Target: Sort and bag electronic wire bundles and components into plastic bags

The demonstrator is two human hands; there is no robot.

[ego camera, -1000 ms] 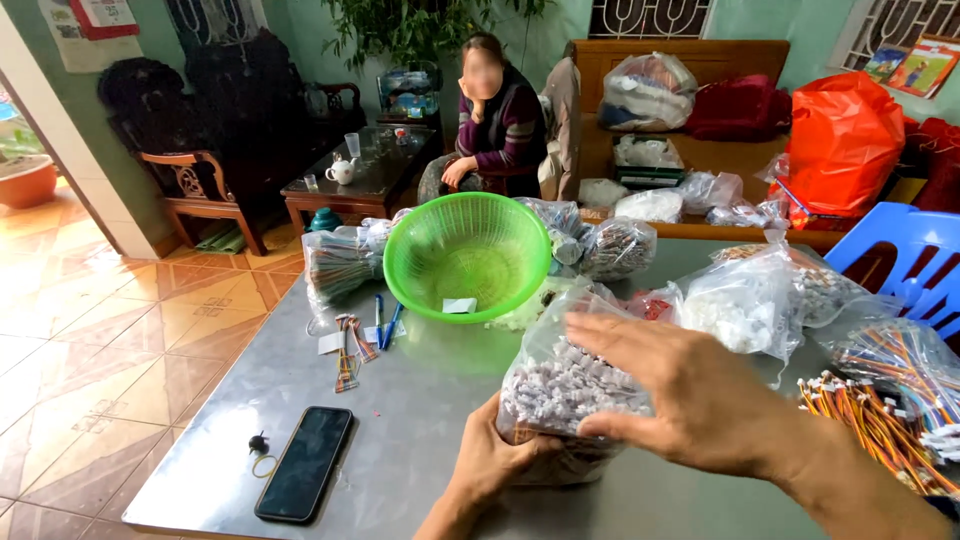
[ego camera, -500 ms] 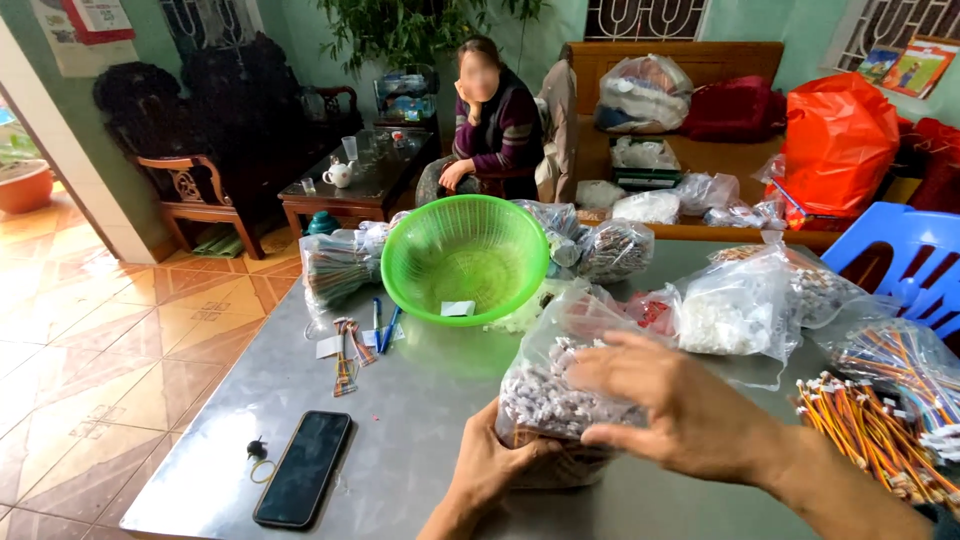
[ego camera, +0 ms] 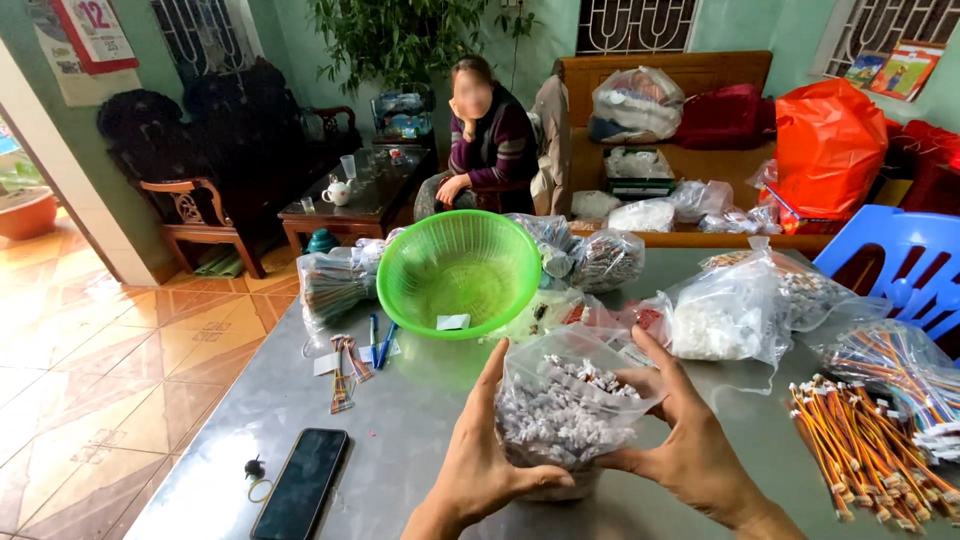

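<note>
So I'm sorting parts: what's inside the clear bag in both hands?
The clear plastic bag holds many small pale connector-like pieces. The left hand and right hand cover its lower sides.

Soft daylight from the open left side, mild sheen on the metal table (ego camera: 420, 420), sharp focus, wide-angle bending at edges.

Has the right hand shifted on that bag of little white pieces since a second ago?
Yes. The right hand slid off the bag's front to its right side.
</note>
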